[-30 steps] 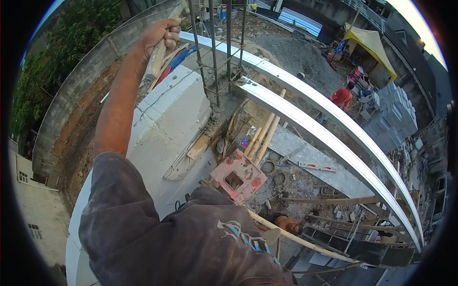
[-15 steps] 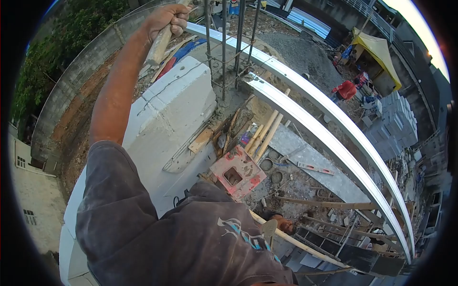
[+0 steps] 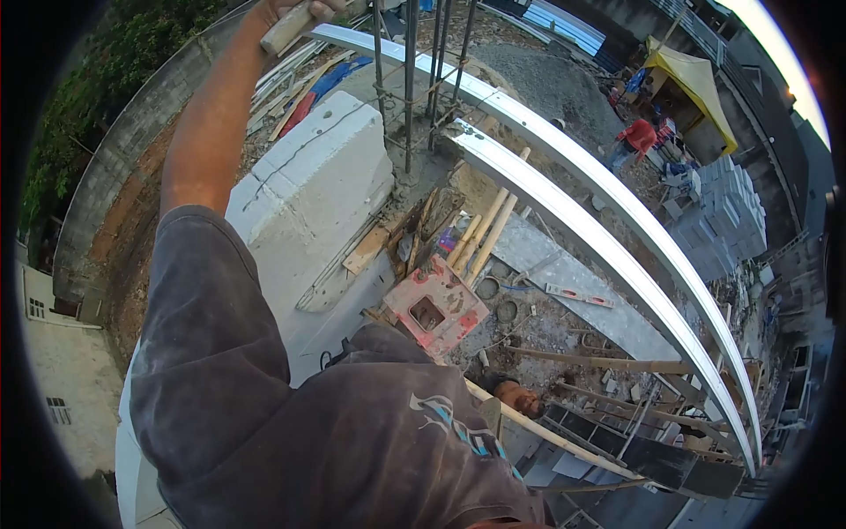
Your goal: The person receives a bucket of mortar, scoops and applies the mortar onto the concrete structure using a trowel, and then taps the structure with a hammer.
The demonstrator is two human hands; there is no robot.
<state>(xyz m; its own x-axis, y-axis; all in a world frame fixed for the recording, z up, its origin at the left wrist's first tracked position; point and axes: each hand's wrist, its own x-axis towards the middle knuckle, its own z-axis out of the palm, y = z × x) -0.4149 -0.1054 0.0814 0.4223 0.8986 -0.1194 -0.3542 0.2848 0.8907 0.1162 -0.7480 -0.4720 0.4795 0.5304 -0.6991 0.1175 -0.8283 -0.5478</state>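
My left hand (image 3: pixel 277 11) is at the top edge, partly cut off, with its fingers wrapped round a pale wooden handle (image 3: pixel 286 30). The handle's far end is out of view. Below the hand lies a white block wall (image 3: pixel 308 176). Upright steel bars (image 3: pixel 410 88) rise from rough concrete at its end. Two long shiny metal channels (image 3: pixel 564 141) run from near there to the lower right, looking curved in this view. My right hand is not visible.
A red-stained square plate (image 3: pixel 436 304) with a hole lies beside bamboo poles (image 3: pixel 489 234). Lower down are a level (image 3: pixel 579 295) and a person (image 3: pixel 518 397). A person in red (image 3: pixel 636 137) is near stacked blocks (image 3: pixel 723 212) and a yellow canopy (image 3: pixel 692 79).
My left hand has risen with the wooden handle and is now partly beyond the top edge. The handle's lower end is higher too. The person in red has changed posture.
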